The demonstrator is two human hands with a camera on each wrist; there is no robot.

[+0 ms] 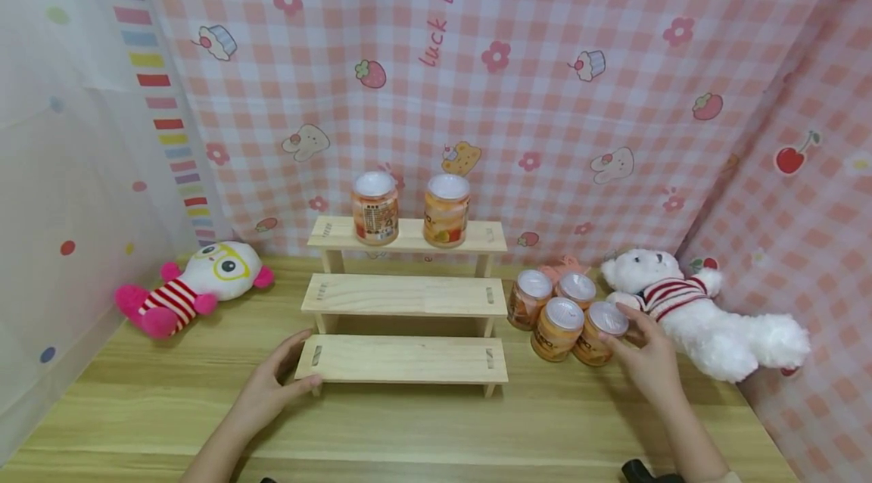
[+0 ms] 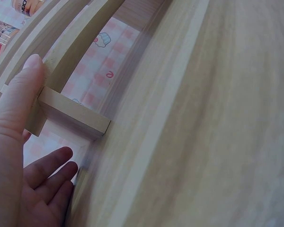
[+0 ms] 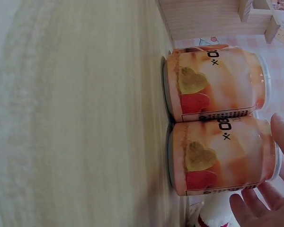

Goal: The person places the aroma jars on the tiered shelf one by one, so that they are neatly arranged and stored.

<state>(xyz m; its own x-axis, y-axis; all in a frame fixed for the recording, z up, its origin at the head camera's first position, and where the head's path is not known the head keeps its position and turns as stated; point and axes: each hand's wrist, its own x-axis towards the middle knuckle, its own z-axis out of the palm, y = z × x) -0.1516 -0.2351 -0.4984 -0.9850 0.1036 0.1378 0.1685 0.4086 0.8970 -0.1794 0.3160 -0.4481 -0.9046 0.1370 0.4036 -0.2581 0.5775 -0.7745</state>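
Observation:
A three-step wooden display shelf [image 1: 402, 358] stands in the middle of the table. My left hand [image 1: 274, 377] grips the left end of its lowest step, thumb at the front edge and index finger behind; the other fingers [image 2: 49, 175] curl loosely beside the leg in the left wrist view. Several orange-labelled fruit jars with clear lids stand in a cluster right of the shelf. My right hand [image 1: 643, 354] holds the front right jar [image 1: 594, 347] near its lid, thumb on the near side and fingers round the right. Another jar [image 3: 217, 85] stands against it.
Two like jars, one on the left [image 1: 376, 218] and one on the right [image 1: 446, 219], stand on the top step. A pink-and-white plush toy [image 1: 194, 286] lies at left, a white teddy bear [image 1: 708, 320] close by my right hand. A checked cloth [image 1: 545, 112] hangs behind.

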